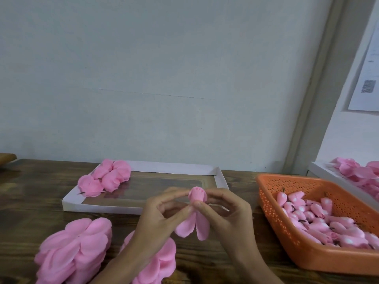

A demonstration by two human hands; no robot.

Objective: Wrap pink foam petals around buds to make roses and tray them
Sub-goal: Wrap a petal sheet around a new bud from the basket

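Note:
A pink bud (197, 195) sits upright between the fingertips of both hands, with pink foam petals (192, 226) hanging below it. My left hand (158, 218) pinches it from the left, my right hand (227, 214) from the right. Behind the hands lies a flat white tray (221, 177) with several finished roses (106, 177) in its far left corner. An orange perforated basket (272, 203) on the right holds many pink buds (328, 222). Two stacks of loose petals (75, 251) lie at the front left, one partly hidden by my left forearm.
The work surface is a dark wooden table (30, 201) against a pale wall. A second white tray (320, 169) with pink roses stands at the far right, behind the basket. A sheet of paper (367, 78) hangs on the right wall.

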